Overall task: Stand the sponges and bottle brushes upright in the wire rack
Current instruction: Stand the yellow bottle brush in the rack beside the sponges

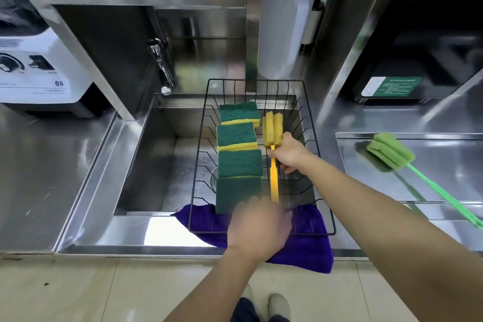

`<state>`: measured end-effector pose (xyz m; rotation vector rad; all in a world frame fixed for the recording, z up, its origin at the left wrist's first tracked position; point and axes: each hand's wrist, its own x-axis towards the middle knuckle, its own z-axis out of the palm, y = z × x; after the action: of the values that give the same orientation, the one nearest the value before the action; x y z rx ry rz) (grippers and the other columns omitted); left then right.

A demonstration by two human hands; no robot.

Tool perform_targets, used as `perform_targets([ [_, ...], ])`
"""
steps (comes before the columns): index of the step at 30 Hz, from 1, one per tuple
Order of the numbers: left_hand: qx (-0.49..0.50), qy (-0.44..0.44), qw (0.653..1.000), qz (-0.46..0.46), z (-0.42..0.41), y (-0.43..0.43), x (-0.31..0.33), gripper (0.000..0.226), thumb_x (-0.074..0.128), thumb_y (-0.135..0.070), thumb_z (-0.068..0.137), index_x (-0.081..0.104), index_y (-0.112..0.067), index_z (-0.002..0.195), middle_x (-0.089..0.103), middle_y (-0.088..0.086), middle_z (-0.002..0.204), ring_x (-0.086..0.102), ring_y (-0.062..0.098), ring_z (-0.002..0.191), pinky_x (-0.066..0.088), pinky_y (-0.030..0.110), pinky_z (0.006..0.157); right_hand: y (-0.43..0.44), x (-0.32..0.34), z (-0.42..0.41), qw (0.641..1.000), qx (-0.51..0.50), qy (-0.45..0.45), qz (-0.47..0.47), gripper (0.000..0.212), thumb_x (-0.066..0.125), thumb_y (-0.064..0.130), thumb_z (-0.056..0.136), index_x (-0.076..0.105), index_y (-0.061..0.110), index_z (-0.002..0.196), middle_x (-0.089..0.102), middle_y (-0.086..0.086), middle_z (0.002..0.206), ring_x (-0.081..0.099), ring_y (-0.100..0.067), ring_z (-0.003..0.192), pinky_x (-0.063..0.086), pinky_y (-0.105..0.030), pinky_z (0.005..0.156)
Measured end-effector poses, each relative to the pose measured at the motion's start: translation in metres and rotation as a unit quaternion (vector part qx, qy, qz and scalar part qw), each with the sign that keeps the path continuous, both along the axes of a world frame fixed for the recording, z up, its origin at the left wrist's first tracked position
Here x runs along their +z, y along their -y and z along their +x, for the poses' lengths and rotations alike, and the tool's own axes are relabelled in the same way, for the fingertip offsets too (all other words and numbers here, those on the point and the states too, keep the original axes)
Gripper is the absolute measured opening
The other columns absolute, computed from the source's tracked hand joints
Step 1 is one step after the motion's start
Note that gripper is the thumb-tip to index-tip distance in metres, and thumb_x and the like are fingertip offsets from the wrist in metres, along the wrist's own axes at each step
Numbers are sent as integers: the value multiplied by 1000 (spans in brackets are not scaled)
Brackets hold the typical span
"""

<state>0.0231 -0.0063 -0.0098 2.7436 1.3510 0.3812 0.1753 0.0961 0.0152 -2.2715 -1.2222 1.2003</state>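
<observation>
At the left of the frame lies bare steel counter (39, 178), then the sink (146, 165). Over it, at centre, sits the wire rack (324, 165), its near end on a purple cloth (300, 251). Four green-and-yellow sponges (239, 165) stand in a row along the rack's left side.

The likely slip is the yellow bottle brush (273, 138): its handle is thin and could tip against the sponges, knocking the row over, or slide between the wires if let go before it is propped.

The left hand (258, 227), blurred, reaches palm down at the rack's near edge by the nearest sponge and the handle's end; whether its grip is closed cannot be told. The right hand (288, 154) comes in from lower right, arm extended, its grip clenched on the handle just below the foam head.

At right, the green bottle brush (390, 150) lies flat on the counter, well apart from the rack.
</observation>
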Motion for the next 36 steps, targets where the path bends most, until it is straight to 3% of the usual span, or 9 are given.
perform_targets([
  [7, -15, -8, 999, -27, 4, 0, 4, 45, 37, -46, 88, 62, -15, 66, 60, -1, 60, 55, 20, 58, 45, 31, 51, 6, 24, 11, 995, 41, -17, 86, 55, 53, 30, 93, 31, 9, 138, 56, -9, 96, 58, -20, 77, 51, -30, 59],
  [10, -39, -10, 999, -24, 13, 2, 10, 46, 37, -49, 88, 61, -16, 67, 60, -1, 60, 56, 20, 57, 45, 30, 52, 17, 42, 31, 982, 54, 33, 175, 44, 52, 27, 93, 45, 9, 133, 60, -4, 98, 59, -20, 91, 45, -28, 76],
  [15, -87, -44, 994, -55, 41, 14, 14, 48, 36, -54, 85, 62, -16, 70, 64, -1, 65, 59, 20, 61, 48, 31, 55, 45, 40, 99, 942, -155, 142, 262, 40, 51, 29, 93, 51, 5, 125, 62, -15, 116, 57, -32, 108, 45, -44, 95],
  [19, -91, -72, 989, -92, 53, 16, 18, 60, 20, -59, 87, 63, -17, 86, 66, -1, 83, 61, 20, 79, 47, 33, 67, 81, 21, 145, 920, -201, 293, 164, 68, 52, 47, 89, 32, 9, 141, 43, -17, 141, 38, -33, 131, 29, -45, 106],
  [21, -94, -104, 986, -88, 57, 15, 19, 67, 9, -61, 88, 59, -20, 105, 62, -3, 104, 55, 18, 99, 42, 32, 82, 102, 8, 157, 920, -205, 312, 121, 80, 53, 56, 84, 25, 12, 145, 34, -15, 148, 32, -31, 136, 26, -47, 106],
  [24, -93, -125, 984, -82, 58, 14, 16, 57, 16, -60, 94, 55, -22, 113, 58, -4, 114, 50, 15, 107, 40, 30, 86, 127, -13, 169, 923, -205, 323, 43, 87, 51, 62, 81, 21, 12, 145, 41, -18, 143, 37, -33, 133, 26, -48, 104],
  [30, -83, -149, 982, -78, 59, 15, 15, 58, 16, -60, 94, 55, -23, 115, 58, -5, 115, 51, 13, 106, 41, 28, 85, 152, -28, 175, 913, -155, 378, -12, 32, 40, 23, 94, 48, 5, 119, 59, -18, 123, 52, -33, 116, 31, -41, 97],
  [33, -89, -149, 981, -88, 57, 15, 16, 58, 17, -60, 94, 55, -23, 115, 58, -5, 115, 50, 13, 106, 40, 28, 86, 152, -15, 173, 932, -205, 298, 10, 29, 38, 18, 97, 48, 2, 118, 59, -24, 120, 56, -40, 113, 40, -42, 92],
  [36, -97, -145, 980, -99, 55, 14, 17, 58, 17, -62, 94, 54, -23, 116, 57, -5, 117, 49, 13, 108, 40, 29, 89, 138, -1, 167, 918, -320, 207, 112, 27, 39, 22, 97, 48, 3, 114, 62, -29, 108, 59, -42, 105, 45, -45, 86],
])
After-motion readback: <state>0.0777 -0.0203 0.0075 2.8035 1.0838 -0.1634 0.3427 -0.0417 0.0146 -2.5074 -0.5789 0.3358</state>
